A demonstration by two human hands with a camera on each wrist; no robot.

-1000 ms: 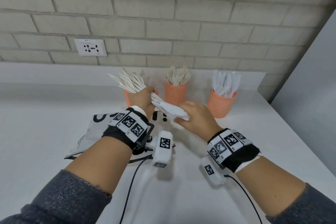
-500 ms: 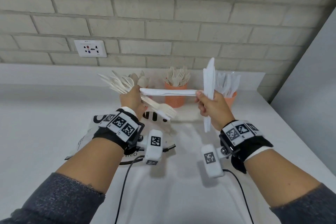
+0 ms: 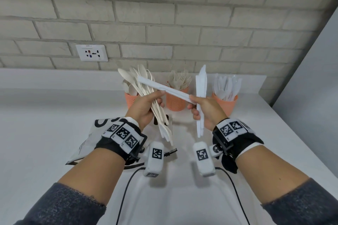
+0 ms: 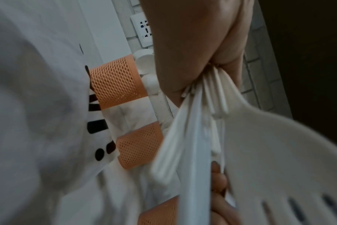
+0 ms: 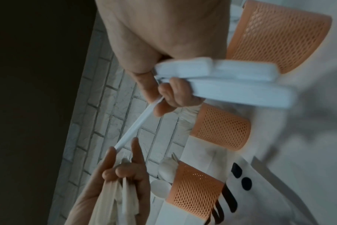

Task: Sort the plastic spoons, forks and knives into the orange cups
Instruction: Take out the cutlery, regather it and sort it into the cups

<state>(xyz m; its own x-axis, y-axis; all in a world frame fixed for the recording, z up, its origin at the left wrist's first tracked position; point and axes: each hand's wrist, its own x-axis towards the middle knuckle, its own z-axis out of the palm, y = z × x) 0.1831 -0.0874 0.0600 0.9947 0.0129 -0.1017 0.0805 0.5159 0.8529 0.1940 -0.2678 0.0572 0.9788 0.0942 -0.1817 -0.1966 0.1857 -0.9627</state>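
My left hand grips a bundle of cream spoons and forks, fanned up and left; a fork head looms in the left wrist view. One white knife slants between both hands, my left thumb on it and my right fingers pinching its near end. My right hand also holds a few white knives upright, also shown in the right wrist view as white knives. Behind stand three orange cups: left with spoons, middle with forks, right with knives.
A white bag with black print lies on the white table under my left wrist. A brick wall with a socket rises behind the cups. The table's right edge runs beside a grey panel. Cables trail from both wrist cameras.
My right hand reached the left bundle and drew a white knife out sideways. That knife went from level to slanted, far end up-left. The left bundle turned more upright.
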